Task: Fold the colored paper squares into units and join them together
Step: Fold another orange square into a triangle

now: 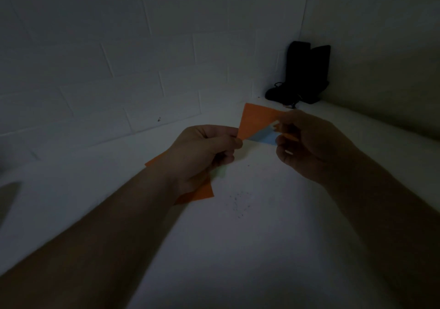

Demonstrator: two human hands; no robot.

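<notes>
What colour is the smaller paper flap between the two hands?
Light blue flap, tucked beside the orange paper; head view.

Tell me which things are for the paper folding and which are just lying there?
For the folding: orange paper, blue paper, both held by the left hand and right hand; orange sheet under the left wrist.
Just lying about: black objects in the corner.

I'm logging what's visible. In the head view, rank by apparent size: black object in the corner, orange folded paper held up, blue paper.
1. black object
2. orange folded paper, nearer the camera, so true order unsure
3. blue paper
</notes>
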